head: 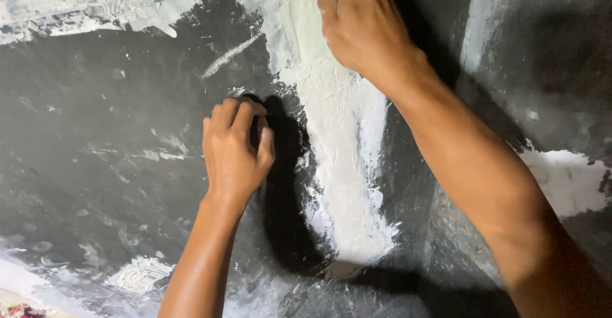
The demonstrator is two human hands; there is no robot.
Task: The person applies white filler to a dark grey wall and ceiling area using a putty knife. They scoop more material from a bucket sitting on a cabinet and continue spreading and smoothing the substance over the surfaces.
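A dark grey wall [102, 165] fills the view, with a thick vertical band of wet white plaster [338, 133] running down its middle. My right hand [363, 24] is raised at the top of the band, fingers closed around a tool whose tip barely shows at the frame's top edge. My left hand [236, 152] rests against the bare wall just left of the band, fingers curled into a loose fist; nothing is visible in it.
More white plaster patches lie at the top left [95, 5], the right [561, 177] and the bottom left [140, 273]. A vertical corner or ridge [478, 31] runs down the wall to the right of my right arm.
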